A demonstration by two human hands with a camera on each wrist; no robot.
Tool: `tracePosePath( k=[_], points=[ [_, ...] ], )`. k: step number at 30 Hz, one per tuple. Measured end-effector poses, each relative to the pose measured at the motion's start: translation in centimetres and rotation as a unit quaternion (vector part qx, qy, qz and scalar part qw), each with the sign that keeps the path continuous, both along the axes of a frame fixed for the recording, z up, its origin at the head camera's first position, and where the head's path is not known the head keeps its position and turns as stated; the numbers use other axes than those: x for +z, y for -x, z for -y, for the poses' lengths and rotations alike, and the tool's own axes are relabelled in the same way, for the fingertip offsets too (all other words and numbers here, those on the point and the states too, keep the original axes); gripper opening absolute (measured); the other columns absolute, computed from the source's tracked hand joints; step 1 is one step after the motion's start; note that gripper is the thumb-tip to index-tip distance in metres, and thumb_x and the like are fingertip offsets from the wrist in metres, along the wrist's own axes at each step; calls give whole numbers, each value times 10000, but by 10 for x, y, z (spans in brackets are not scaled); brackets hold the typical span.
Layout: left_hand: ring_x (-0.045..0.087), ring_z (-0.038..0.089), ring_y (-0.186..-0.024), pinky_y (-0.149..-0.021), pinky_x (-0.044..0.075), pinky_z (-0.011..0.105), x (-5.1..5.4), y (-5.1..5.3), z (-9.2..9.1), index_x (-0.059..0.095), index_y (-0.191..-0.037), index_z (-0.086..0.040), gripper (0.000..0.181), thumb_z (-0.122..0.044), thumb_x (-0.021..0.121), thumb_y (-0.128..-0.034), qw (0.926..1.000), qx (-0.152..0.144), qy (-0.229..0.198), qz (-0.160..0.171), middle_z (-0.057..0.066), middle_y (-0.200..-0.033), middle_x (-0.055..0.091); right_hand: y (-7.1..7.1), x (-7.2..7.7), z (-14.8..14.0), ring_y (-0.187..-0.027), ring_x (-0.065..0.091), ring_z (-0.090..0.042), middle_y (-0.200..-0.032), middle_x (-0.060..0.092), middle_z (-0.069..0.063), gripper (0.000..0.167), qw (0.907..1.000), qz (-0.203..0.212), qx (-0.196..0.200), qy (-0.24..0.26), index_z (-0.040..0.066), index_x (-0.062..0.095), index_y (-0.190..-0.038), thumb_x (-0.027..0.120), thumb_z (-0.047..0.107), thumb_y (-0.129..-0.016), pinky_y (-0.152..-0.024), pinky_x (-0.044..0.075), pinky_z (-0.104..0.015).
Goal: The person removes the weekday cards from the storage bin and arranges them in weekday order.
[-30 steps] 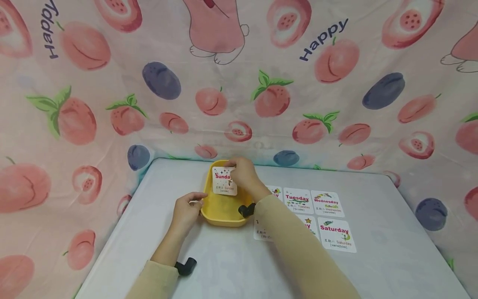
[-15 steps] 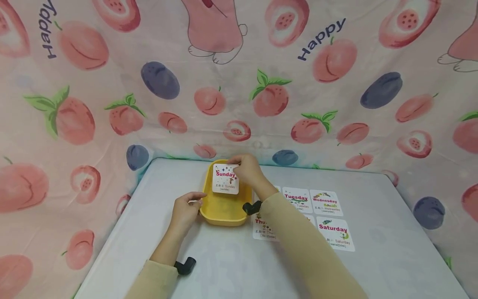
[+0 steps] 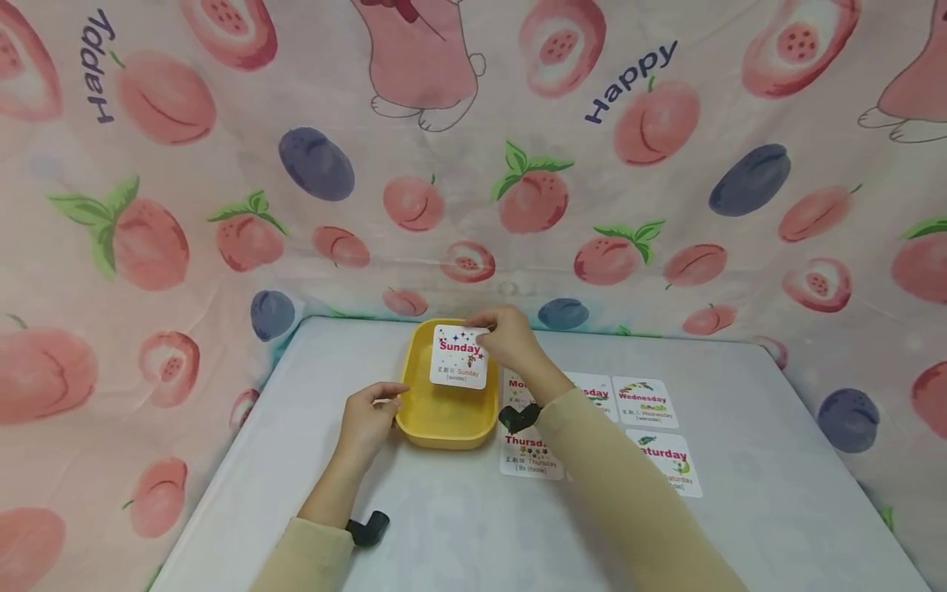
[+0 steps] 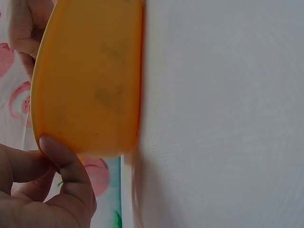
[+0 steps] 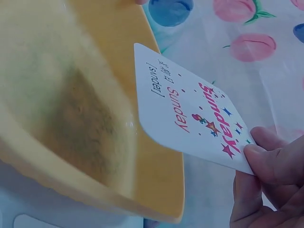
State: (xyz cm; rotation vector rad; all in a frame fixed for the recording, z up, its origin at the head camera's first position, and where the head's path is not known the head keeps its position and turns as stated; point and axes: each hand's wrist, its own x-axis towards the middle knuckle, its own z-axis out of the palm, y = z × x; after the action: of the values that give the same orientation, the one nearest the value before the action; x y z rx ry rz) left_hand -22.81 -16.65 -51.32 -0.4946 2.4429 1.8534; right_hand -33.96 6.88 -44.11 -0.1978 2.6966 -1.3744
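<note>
A white card printed "Sunday" (image 3: 459, 362) hangs over the yellow tray (image 3: 444, 423), its face toward the head camera. My right hand (image 3: 510, 339) pinches it at its upper right corner; in the right wrist view the thumb (image 5: 270, 161) lies on the printed face. The tray's inside shows no other card. At the tray's left side, my left hand (image 3: 368, 418) pinches the rim between thumb and fingers, as the left wrist view shows with the thumb (image 4: 64, 164) on the outer wall.
Right of the tray, cards lie in two rows: Monday (image 3: 516, 386), Tuesday (image 3: 598, 393), Wednesday (image 3: 645, 403), Thursday (image 3: 531, 462) and Saturday (image 3: 675, 464). My right sleeve (image 3: 629, 477) covers part of them. A fruit-print cloth (image 3: 473, 205) stands behind the white table (image 3: 444, 526).
My right hand has moved a little to the right with the Sunday card, still above the tray. More of the Monday and Thursday cards shows. The left hand stays at the tray's rim.
</note>
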Motion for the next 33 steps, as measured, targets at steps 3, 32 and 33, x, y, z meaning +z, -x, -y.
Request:
tracePosePath(
  k=[3,32,33],
  points=[
    [643,199,-897,-738,584,305,-1,0,0,764,-1269,-73,282,-18,610,-1040,10000,-1,18,-1,166,-1334,666,-3,1,-6,-1196,664,-245,-1377,739,-25,314,10000,27,-16,75,204,834,-1185,708,14,-969,-1004,591,-412],
    [649,204,-885,-717,579,294,-1,-1,-1,769,-1275,-71,287,-10,615,-1040,10000,-12,-40,-77,152,-1318,675,-63,11,-66,-967,601,-236,-1256,781,-24,321,9999,112,88,-19,221,845,-1178,731,16,-959,-761,509,-293],
    [647,200,-876,-714,578,291,0,-1,-1,771,-1271,-73,286,-9,615,-1040,10000,-6,-41,-74,153,-1317,676,-65,11,-68,-971,597,-238,-1258,778,-20,324,9999,156,73,-18,225,845,-1179,733,15,-960,-758,510,-292]
  ],
)
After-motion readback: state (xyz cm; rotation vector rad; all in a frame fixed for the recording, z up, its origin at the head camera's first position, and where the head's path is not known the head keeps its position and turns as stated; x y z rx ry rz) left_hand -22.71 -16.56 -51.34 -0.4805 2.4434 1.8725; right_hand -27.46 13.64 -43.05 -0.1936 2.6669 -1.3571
